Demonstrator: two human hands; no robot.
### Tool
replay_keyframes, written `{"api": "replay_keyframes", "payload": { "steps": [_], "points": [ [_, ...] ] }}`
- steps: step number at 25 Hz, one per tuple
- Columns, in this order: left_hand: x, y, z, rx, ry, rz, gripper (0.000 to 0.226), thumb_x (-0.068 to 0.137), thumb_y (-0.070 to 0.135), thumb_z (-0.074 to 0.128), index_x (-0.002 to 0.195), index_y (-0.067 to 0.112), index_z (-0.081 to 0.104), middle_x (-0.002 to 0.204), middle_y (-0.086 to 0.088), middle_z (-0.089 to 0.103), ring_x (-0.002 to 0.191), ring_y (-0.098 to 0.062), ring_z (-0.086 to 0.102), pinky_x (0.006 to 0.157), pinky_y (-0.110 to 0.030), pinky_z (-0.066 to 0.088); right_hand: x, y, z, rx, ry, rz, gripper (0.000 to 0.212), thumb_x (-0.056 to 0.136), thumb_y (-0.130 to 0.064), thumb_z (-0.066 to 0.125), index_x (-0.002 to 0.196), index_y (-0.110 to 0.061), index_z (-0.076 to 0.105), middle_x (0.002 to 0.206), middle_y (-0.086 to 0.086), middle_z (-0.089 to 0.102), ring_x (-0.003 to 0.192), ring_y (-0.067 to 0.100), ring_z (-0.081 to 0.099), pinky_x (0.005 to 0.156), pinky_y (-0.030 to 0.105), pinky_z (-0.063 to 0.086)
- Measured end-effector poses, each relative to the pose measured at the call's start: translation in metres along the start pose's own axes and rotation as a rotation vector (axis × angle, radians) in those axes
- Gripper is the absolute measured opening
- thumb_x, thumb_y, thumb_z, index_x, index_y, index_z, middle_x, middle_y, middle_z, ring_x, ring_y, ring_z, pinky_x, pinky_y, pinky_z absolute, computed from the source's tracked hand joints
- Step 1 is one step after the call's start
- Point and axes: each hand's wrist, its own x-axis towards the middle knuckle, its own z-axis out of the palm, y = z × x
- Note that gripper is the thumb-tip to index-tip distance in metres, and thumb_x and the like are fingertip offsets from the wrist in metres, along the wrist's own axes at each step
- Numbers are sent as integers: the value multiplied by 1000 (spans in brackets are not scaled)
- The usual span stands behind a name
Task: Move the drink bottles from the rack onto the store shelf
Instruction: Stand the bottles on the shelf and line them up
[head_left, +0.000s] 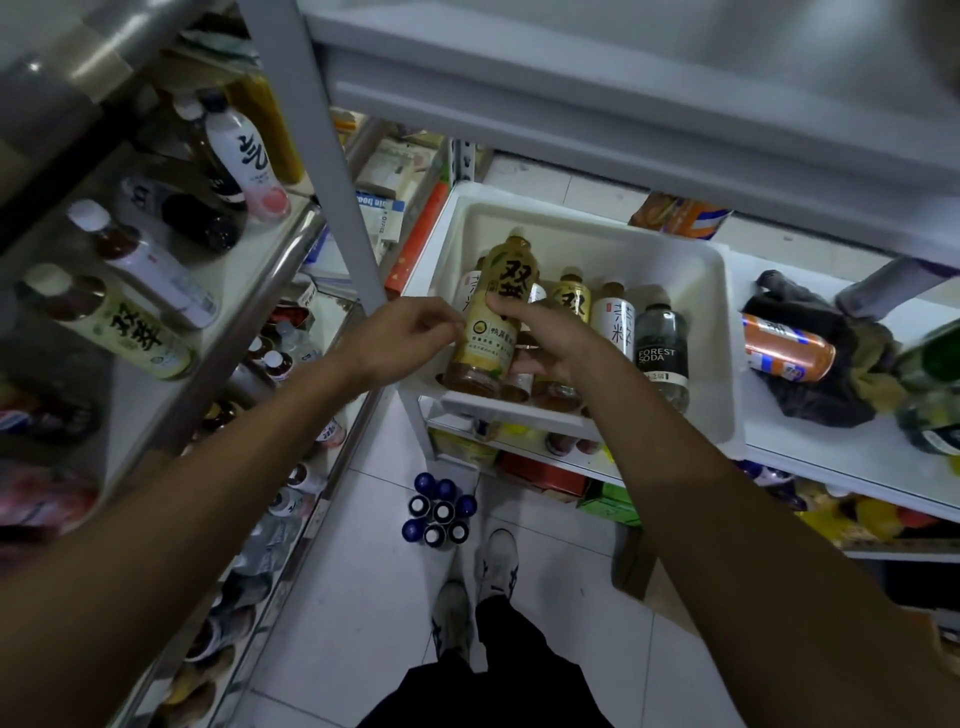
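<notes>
currently: yellow tea bottle, between both hands, over the white bin beneath them; right hand wraps its middle, likely to lift it clear; left hand curled alongside, grip unclear.

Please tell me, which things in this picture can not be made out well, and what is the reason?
Head view:
1. Whether the left hand grips the yellow tea bottle or only touches it: its knuckles hide the fingertips.
2. Labels of the lower bottles in the white bin: the right hand covers them.
3. The green bottle: cut off by the right edge.
4. The lower-left shelf goods: blurred.
</notes>
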Motion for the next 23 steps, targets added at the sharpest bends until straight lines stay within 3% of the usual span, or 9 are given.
{"api": "replay_keyframes", "payload": {
  "steps": [3,7,9,11,13,17,20,23],
  "points": [
    [-11,8,5,-227,63,-60,22,87,40,61,103,25,67,102,5,71,96,-8,65,85,-28,51,-15,-4,-4,85,16,-29,43,84,-28,77,118,-8,60,106,10,68,90,22,70,59,33,60],
    [-23,25,10,-493,70,-119,42,78,20,79,115,17,60,101,-9,62,86,-20,66,71,-28,57,-41,-4,-3,115,5,-73,24,87,-25,74,101,-11,61,98,8,67,84,20,70,55,30,58],
    [-32,28,14,-568,2,-149,57,75,9,79,127,16,56,107,-10,60,90,-20,66,70,-26,57,-55,0,-1,99,-6,-124,27,86,-23,74,107,-12,61,104,6,67,88,20,69,59,32,59],
    [-39,27,18,-598,-52,-148,63,75,3,77,133,14,53,117,-13,62,97,-24,67,77,-33,59,-66,3,0,78,-5,-181,44,82,-20,78,121,-10,57,115,8,67,94,22,70,66,38,61],
    [-51,30,21,-625,-52,-131,61,75,5,78,130,15,54,116,-15,64,100,-28,67,87,-42,57,-79,6,5,66,10,-228,54,80,-20,80,126,-10,55,118,8,67,95,23,71,71,44,61],
    [-78,37,26,-687,15,-134,57,72,8,81,121,15,55,114,-13,63,98,-26,67,81,-43,59,-104,14,15,-49,39,-302,51,79,-31,80,123,-18,58,109,1,70,94,21,71,79,44,61],
    [-103,37,29,-771,65,-147,55,70,1,80,117,12,54,117,-17,61,100,-26,67,76,-40,60,-119,23,23,-88,-81,-264,47,81,-30,77,124,-24,58,115,2,69,105,24,66,86,48,58],
    [-130,36,29,-797,105,-155,53,68,-2,80,111,17,55,117,-16,61,99,-24,67,70,-31,59,-131,33,29,-106,-194,-271,48,84,-16,74,127,-26,54,116,3,68,107,25,64,88,49,55]
  ]
}}
